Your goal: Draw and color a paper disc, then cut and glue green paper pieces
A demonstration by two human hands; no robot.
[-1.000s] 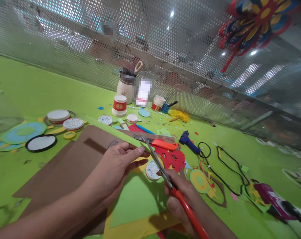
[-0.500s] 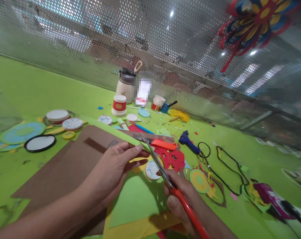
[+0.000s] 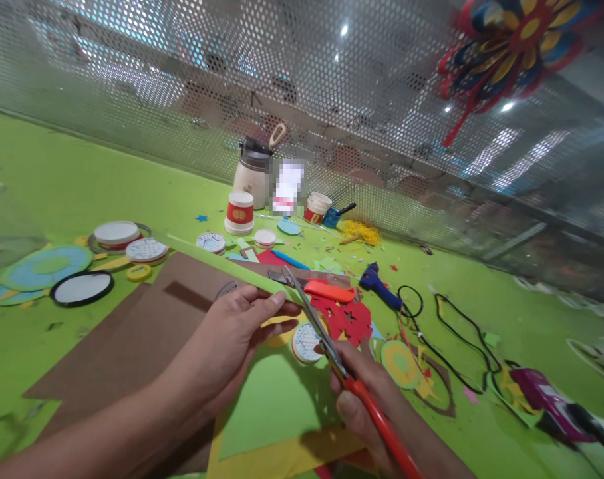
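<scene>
Left hand: pinches green strip, likely steadying it.
Right hand: grips scissors.
Near table's far edge: jug.

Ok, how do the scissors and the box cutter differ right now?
- Hold: the scissors are in the right hand; the box cutter lies unheld.
- Pose: the scissors slant with handles toward the person; the box cutter lies more crosswise, blade to the left.
- Colour: the scissors have red handles; the box cutter's is orange.
Shared: both have exposed metal blades.
</scene>
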